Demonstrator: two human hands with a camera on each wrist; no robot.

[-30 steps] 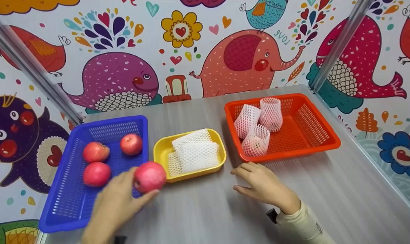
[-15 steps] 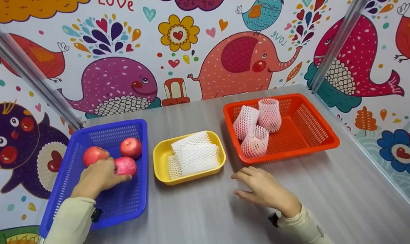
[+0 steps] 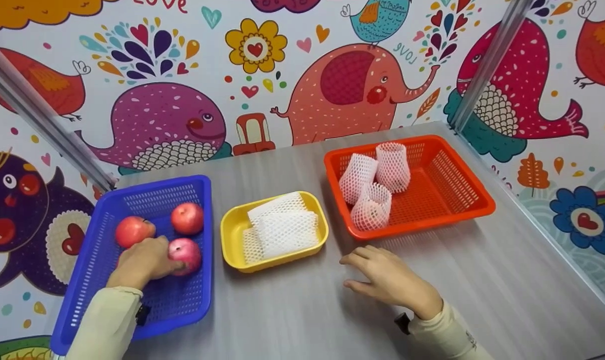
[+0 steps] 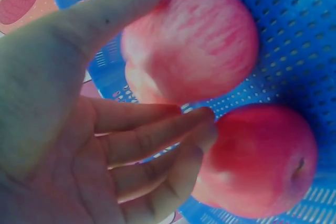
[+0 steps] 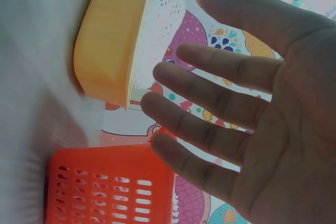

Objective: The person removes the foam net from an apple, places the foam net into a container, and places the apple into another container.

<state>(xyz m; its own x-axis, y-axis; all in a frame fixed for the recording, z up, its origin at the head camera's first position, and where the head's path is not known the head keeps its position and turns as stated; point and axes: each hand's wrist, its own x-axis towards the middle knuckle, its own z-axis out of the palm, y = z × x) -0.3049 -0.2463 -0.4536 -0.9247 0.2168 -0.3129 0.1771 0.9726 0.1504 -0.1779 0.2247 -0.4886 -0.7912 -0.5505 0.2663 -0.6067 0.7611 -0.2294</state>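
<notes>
My left hand (image 3: 143,261) reaches into the blue basket (image 3: 206,295). Its fingers look relaxed in the left wrist view, with the thumb tip against a red apple (image 4: 205,40). The fingertips lie at the side of another apple (image 4: 262,156). Behind that hand are two more apples, one at the back right (image 3: 187,218) and one at the back left (image 3: 132,231). My right hand (image 3: 390,277), loosely spread and holding nothing, is low over the table in front of the red basket (image 3: 432,222).
White foam nets (image 3: 287,235) lie in a yellow tray (image 3: 235,250) between the baskets. Inside the red basket, at its left, are three net-wrapped fruits (image 3: 393,170). A patterned wall (image 3: 262,100) closes off the back of the grey table (image 3: 282,310).
Held near the yellow tray's left end a second ago, the apple moved left and down into the blue basket with my left hand, whose grip has since loosened. My right hand has stayed put.
</notes>
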